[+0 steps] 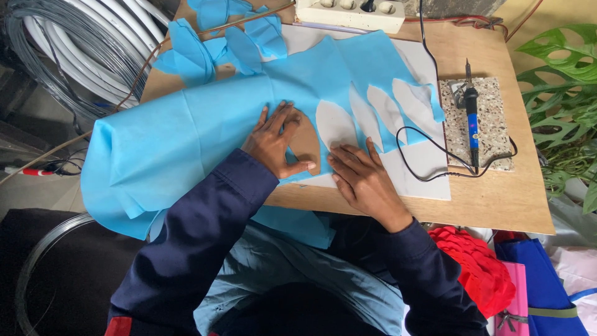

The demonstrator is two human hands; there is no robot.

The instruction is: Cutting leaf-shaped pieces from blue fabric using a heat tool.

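on wooden table [497, 199]: blue fabric sheet [186, 130] spread flat, leaf-shaped holes cut out. left hand [277, 140] fingers spread, pressing brown cardboard template [306, 142] onto fabric. right hand [360, 177] flat, fingers together, just beside template. soldering iron [471, 118] on speckled tile [476, 124], well apart.

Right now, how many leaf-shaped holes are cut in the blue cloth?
3, side by side right of the hands: one beside the fingers, one in the middle, one nearest the soldering iron.

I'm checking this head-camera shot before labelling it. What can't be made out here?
- Brown leaf-shaped template: partly hidden under the left hand.
- White power strip: cut off by the top edge.
- Coiled grey wire: cut off at the top-left corner.
- Right hand palm contact: hidden by the hand itself.
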